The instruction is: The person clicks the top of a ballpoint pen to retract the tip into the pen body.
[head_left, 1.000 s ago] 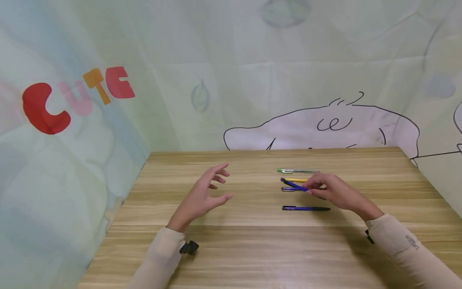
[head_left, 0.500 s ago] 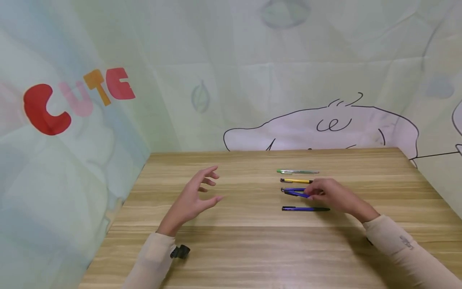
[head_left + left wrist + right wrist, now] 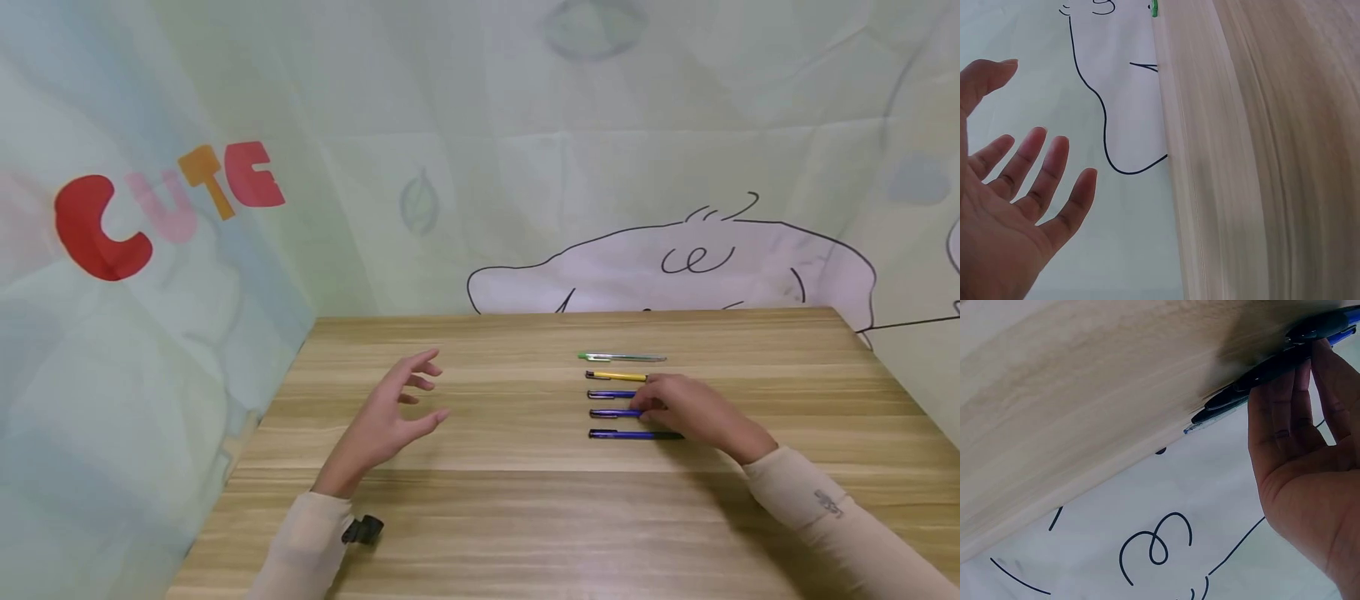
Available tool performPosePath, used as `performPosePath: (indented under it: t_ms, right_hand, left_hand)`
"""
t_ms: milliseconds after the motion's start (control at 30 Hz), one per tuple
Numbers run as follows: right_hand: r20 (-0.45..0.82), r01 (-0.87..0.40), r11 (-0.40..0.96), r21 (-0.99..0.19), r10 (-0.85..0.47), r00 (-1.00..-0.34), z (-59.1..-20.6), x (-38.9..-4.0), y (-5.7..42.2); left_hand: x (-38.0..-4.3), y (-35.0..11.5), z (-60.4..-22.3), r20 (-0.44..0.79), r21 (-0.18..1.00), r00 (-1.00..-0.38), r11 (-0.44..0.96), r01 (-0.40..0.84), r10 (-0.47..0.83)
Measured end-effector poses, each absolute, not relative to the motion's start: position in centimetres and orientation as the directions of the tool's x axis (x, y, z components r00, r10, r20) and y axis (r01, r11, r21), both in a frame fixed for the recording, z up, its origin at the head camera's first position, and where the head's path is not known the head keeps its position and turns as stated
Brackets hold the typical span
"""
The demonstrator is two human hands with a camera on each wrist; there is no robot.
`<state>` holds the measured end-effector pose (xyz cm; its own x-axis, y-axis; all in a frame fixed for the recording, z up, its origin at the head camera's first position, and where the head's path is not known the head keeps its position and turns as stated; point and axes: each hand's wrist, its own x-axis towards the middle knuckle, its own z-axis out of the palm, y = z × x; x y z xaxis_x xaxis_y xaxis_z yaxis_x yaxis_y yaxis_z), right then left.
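Observation:
My right hand (image 3: 693,412) pinches a blue pen (image 3: 613,413) between thumb and fingertips, low at the wooden table. This pen lies level, second from the front in a row of parallel pens. In front of it is another blue pen (image 3: 626,434). Behind come a third blue pen (image 3: 609,395), a yellow pen (image 3: 618,377) and a clear pen with a green end (image 3: 622,357). The hand hides the right ends of the middle pens. In the right wrist view the pinched pen's black grip (image 3: 1272,370) shows at the fingertips. My left hand (image 3: 382,417) hovers on the left, fingers spread and holding nothing.
The wooden table (image 3: 480,517) meets a printed cloth backdrop (image 3: 480,208) along its far edge. More cloth with coloured letters (image 3: 251,175) hangs on the left side. A small black device (image 3: 363,530) sits at the left sleeve.
The pinched blue pen has come down from a slant across the pens behind and turned level, parallel to the row. My left hand has drifted left and slightly nearer.

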<state>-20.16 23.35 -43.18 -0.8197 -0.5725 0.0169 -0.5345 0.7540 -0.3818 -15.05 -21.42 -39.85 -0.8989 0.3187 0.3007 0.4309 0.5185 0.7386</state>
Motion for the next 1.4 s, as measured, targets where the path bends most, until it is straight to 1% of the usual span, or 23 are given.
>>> performPosePath:
  t_ms: [167,500,667,900,1200,1267,1400]
  right_hand:
    - [0.026,-0.532,0.767,-0.360,-0.561,-0.827,-43.3,-20.1,23.2]
    - [0.113,-0.586,0.745,-0.318,-0.584,-0.804,-42.8,-18.9,23.6]
    - [0.096,-0.605,0.739,-0.298,-0.607,-0.789,-42.8,-18.2,23.5]
    - [0.059,-0.617,0.725,-0.307,-0.632,-0.773,-43.0,-17.9,23.4]
    - [0.022,-0.635,0.737,-0.231,-0.649,-0.760,-42.7,-17.5,23.3]
    - [0.023,-0.630,0.739,-0.240,-0.644,-0.764,-42.7,-17.4,23.2]
    - [0.031,-0.611,0.731,-0.303,-0.634,-0.773,-42.5,-17.5,23.3]
  left_hand:
    - [-15.0,-21.9,-40.1,0.302,0.733,-0.900,0.528,0.429,0.314]
    - [-14.6,-22.9,-40.1,0.291,0.728,-0.910,0.549,0.410,0.295]
    - [-14.7,-22.6,-40.1,0.294,0.727,-0.905,0.543,0.420,0.307]
    - [-15.4,-21.5,-39.8,0.307,0.712,-0.892,0.541,0.447,0.332]
    - [-16.2,-19.4,-39.2,0.313,0.720,-0.872,0.505,0.476,0.376]
    - [-16.4,-19.0,-39.1,0.320,0.714,-0.866,0.503,0.486,0.383]
    - [-16.8,-18.2,-39.0,0.333,0.708,-0.855,0.493,0.505,0.398]
